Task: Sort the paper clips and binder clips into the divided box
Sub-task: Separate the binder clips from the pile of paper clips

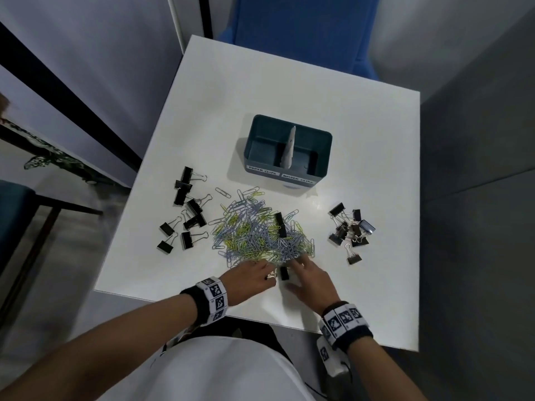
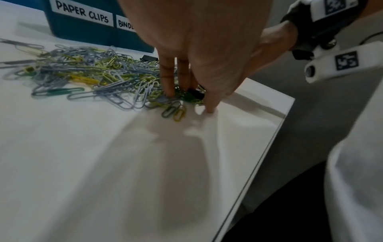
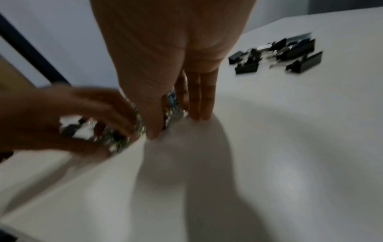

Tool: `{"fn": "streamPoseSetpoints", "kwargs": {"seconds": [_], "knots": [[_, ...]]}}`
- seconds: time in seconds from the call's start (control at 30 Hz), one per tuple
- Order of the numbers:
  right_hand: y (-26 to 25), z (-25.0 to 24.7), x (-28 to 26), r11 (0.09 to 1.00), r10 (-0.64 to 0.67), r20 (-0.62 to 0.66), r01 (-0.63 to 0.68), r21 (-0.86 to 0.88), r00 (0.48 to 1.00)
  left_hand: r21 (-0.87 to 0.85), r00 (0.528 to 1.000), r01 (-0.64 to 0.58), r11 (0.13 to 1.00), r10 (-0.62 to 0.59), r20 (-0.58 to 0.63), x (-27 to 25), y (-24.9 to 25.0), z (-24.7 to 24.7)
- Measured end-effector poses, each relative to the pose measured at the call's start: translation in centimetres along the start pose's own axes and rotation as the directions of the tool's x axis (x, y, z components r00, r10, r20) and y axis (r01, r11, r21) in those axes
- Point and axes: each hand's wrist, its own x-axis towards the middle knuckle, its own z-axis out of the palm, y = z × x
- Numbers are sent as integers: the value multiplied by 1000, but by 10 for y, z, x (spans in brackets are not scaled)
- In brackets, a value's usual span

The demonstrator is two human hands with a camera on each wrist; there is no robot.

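Both hands work at the near edge of the paper clips (image 1: 260,230) in the head view. The left hand (image 1: 249,280) has its fingers bent down over the pile edge, and something shiny sits under them; I cannot tell if it is gripped. The right hand (image 1: 311,280) lies with fingers stretched into the pile, holding nothing that I can see. A black binder clip (image 1: 284,273) lies between the two hands. More binder clips lie in a left group (image 1: 188,209) and a right group (image 1: 348,230), and one (image 1: 280,225) sits on the pile. The box (image 1: 289,153) stands behind the pile, and both its halves look almost empty, so I judge the sorting is near its start.

From the left wrist, the left fingers (image 2: 170,78) point down, quite straight, with tips in the paper clips; a dark clip (image 2: 196,94) is just behind them. The box label (image 2: 82,13) reads PAPER CLIPS.

From the right wrist, the picture is blurred. The right fingers (image 3: 199,98) are straight, tips on the table (image 3: 290,147).

The next move, I think, needs a firm pinch on the black clip and a lift clear of the tangled wire.
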Motion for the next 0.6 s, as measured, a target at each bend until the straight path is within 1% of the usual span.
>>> {"fn": "streamPoseSetpoints", "kwargs": {"seconds": [0.13, 0.23, 0.4, 0.43, 0.5, 0.57, 0.6], "knots": [[-13, 8, 10, 1000, 24, -91, -24, 7, 996, -113, 996, 83, 990, -86, -20, 8, -3, -3], [-19, 7, 18, 999, 47, -114, -45, 18, 992, -147, 992, 122, 982, -126, -23, 13, -3, -8], [-21, 5, 24, 998, 65, -150, -67, -4, 987, -165, 975, 133, 977, -159, -156, 13, -6, -27], [-21, 5, 24, 998, 63, -165, -65, -10, 984, -183, 963, 145, 972, -181, -201, 12, -8, -28], [-23, 5, 23, 998, 65, -190, -67, -7, 980, -269, 926, 195, 943, -267, -267, 8, -13, -34], [-24, 6, 24, 999, 47, -201, -51, -12, 978, -365, 871, 283, 887, -397, -288, 1, -20, -42], [-24, 7, 25, 999, 32, -195, -37, -23, 980, -409, 833, 339, 847, -472, -289, -5, -26, -47]]}}
